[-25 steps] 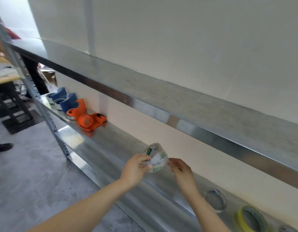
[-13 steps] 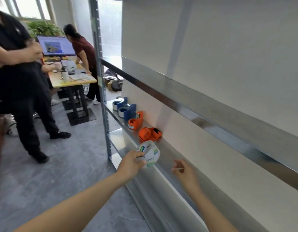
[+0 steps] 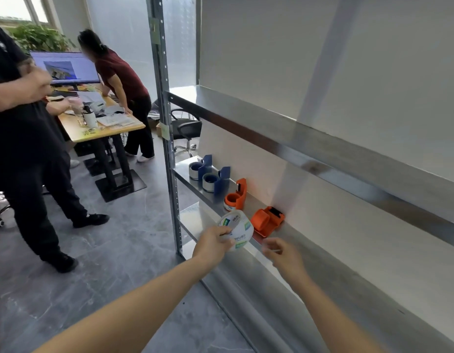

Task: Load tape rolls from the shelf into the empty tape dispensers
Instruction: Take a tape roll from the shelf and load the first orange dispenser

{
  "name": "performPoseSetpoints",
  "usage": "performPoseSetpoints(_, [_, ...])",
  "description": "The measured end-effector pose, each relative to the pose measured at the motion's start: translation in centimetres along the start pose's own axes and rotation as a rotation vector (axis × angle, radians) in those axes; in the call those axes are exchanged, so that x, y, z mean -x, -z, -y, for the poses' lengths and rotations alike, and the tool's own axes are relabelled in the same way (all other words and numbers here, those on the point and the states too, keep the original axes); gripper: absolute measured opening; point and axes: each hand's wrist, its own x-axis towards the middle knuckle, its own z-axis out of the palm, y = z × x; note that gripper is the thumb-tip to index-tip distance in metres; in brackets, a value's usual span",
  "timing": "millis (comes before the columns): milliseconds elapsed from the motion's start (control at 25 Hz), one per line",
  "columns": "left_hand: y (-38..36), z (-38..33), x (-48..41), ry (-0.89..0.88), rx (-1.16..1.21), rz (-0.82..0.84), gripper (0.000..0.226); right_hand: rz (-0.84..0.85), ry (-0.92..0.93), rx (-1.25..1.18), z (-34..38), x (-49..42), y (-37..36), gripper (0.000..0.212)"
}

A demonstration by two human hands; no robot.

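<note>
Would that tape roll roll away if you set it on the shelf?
Likely, on its edge: the roll is round and the metal shelf looks smooth. Laid flat it should stay. It seems light; the left hand holds it alone.

On the tape roll (image 3: 236,231), blue lettering near its upper rim seems to read "deli". The print beside the green patches lower on that roll is too small to read.

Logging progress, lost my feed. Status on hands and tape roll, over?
Left hand grips tape roll. Right hand beside it, grip unclear. Nearest dispenser lies on shelf just beyond roll; nothing between.
</note>
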Motion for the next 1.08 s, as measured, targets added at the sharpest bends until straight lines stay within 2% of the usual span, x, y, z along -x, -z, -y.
performPoseSetpoints(80, [0.0,-0.1,-1.9,-0.015,0.014,0.034,0.035,0.075,-0.085,-0.157,0.8,-0.7,-1.7,0.015])
performPoseSetpoints(160, [-0.4,-0.5,-3.4,-0.041,0.054,0.077,0.036,0.126,-0.122,-0.307,1.1,-1.6,-2.9,0.026])
performPoseSetpoints(280, [-1.2,-1.0,-6.0,-0.077,0.058,0.155,0.035,0.111,-0.137,-0.466,1.4,-3.4,-3.9,0.029])
performPoseSetpoints(520, [-3.3,-1.6,-11.5,-0.172,-0.012,0.325,0.033,-0.103,-0.072,-0.490,0.9,-7.6,-3.3,0.020])
performPoseSetpoints(680, [-4.5,-1.7,-15.5,-0.230,-0.100,0.396,0.028,-0.205,-0.121,-0.549,-0.8,-10.1,-1.9,0.017])
performPoseSetpoints(880, [-6.4,-0.8,-19.9,-0.126,-0.202,0.365,0.037,-0.365,-0.178,-0.516,-3.3,-11.5,0.1,0.011])
performPoseSetpoints(1080, [-9.7,-0.9,-22.8,0.018,-0.375,0.411,0.039,-0.416,-0.248,-0.491,-4.4,-12.7,-0.5,0.013])
